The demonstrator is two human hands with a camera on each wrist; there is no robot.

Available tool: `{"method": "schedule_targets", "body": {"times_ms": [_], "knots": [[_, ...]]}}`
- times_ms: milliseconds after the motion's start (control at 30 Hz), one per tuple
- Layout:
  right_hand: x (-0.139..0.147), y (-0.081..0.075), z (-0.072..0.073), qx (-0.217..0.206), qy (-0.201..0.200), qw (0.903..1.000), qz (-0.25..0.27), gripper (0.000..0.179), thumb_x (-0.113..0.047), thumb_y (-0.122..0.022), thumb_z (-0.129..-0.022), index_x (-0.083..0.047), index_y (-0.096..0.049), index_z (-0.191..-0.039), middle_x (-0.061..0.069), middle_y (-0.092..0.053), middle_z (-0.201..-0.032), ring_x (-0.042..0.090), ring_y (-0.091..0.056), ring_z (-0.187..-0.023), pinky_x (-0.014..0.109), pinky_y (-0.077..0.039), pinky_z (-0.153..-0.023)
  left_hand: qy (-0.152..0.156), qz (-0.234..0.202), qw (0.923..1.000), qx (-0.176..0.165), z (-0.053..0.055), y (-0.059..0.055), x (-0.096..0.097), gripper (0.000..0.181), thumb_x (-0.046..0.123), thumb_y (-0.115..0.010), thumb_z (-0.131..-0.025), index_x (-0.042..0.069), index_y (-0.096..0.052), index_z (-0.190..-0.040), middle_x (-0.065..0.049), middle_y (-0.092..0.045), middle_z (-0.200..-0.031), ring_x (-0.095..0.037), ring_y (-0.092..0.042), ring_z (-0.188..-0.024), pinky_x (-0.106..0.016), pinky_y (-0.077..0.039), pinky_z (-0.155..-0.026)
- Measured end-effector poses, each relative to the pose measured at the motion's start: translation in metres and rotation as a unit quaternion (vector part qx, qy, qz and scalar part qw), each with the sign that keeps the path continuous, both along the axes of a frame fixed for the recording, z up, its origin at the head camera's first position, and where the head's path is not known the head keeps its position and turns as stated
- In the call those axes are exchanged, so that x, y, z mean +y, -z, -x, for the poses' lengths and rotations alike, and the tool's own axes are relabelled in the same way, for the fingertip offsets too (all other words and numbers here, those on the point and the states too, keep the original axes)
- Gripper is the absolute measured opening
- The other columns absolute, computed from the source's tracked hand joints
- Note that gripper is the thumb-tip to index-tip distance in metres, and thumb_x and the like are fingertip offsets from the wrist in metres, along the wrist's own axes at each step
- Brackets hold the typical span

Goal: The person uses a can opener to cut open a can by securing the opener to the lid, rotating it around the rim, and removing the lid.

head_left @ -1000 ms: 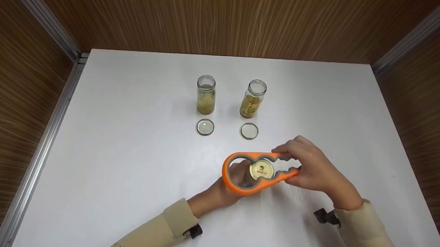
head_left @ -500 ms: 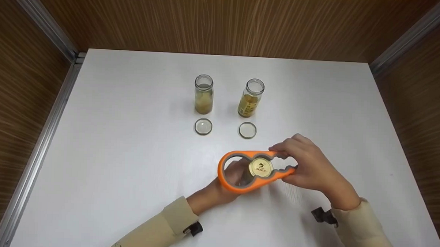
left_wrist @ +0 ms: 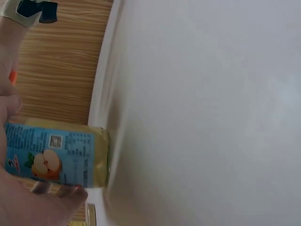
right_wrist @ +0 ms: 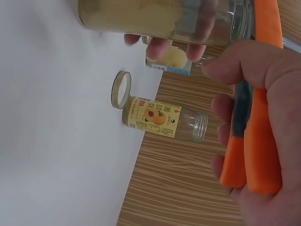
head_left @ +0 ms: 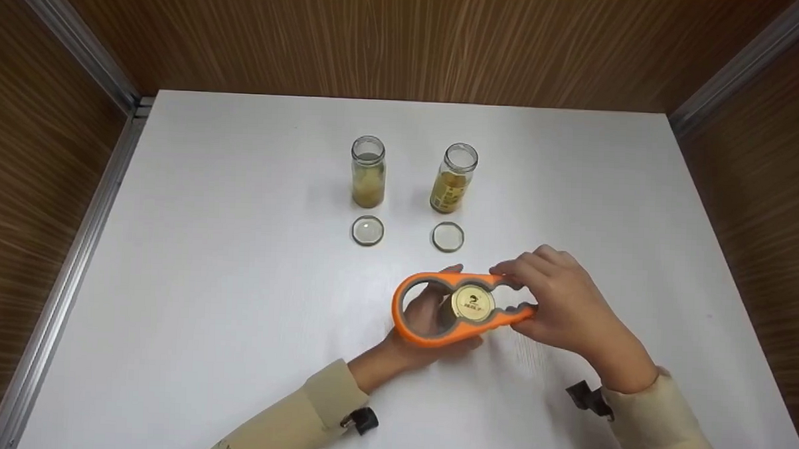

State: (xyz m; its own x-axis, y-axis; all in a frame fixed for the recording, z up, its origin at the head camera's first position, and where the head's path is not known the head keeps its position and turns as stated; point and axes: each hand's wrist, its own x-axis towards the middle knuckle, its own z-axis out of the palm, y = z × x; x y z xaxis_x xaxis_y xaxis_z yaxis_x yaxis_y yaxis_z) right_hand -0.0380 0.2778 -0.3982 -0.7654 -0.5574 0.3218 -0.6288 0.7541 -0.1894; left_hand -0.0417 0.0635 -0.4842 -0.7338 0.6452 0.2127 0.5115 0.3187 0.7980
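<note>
In the head view, an upright glass jar with a gold lid (head_left: 473, 303) has an orange jar opener (head_left: 428, 342) around its top. My right hand (head_left: 560, 300) grips the opener by its handles. My left hand (head_left: 423, 318) lies behind and around the jar with its fingers spread, fingertips showing past the opener's edges. The left wrist view shows the jar's blue label (left_wrist: 51, 155) with an apple picture; its base is at or just above the table. Pale fruit pieces (right_wrist: 131, 14) show through the glass in the right wrist view. The opener partly hides the left hand.
Two uncapped glass jars stand farther back, a left one (head_left: 368, 180) and a right one with a yellow label (head_left: 448, 190). In front of them lie their lids, one left (head_left: 367, 230) and one right (head_left: 447, 237). Wood-grain panels (head_left: 379, 44) border the white table (head_left: 226, 245).
My left fingers have straightened and spread away from the jar, so their tips now show beyond the opener. The opener has turned slightly, while my right hand keeps hold of it.
</note>
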Motion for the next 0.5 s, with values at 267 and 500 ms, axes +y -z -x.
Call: {"method": "schedule_targets", "body": {"times_ms": [267,500], "knots": [[-0.011,0.0,-0.007,0.077,0.028,0.9945,-0.065,0.039,-0.009,-0.077,-0.066,-0.016,-0.069,-0.104,-0.004,-0.066,-0.085,0.018,-0.053,-0.076,0.036,-0.046,-0.065,-0.102,-0.067,0.9926,-0.008,-0.004,-0.001,0.008,0.092,0.029,-0.09,-0.072,0.012,-0.039,-0.147,0.006,-0.056,-0.14,-0.016,-0.04,-0.141,-0.029,-0.033,-0.116],[-0.019,0.006,-0.012,0.107,0.056,0.989,-0.085,0.04,-0.001,-0.067,-0.066,-0.013,-0.065,-0.104,-0.001,-0.062,-0.084,0.023,-0.055,-0.073,0.042,-0.051,-0.07,0.096,-0.252,0.9169,-0.294,-0.003,-0.013,0.009,0.039,0.018,-0.061,-0.095,0.006,-0.054,-0.132,0.001,-0.064,-0.121,-0.008,-0.056,-0.111,-0.016,-0.042,-0.097]]}}
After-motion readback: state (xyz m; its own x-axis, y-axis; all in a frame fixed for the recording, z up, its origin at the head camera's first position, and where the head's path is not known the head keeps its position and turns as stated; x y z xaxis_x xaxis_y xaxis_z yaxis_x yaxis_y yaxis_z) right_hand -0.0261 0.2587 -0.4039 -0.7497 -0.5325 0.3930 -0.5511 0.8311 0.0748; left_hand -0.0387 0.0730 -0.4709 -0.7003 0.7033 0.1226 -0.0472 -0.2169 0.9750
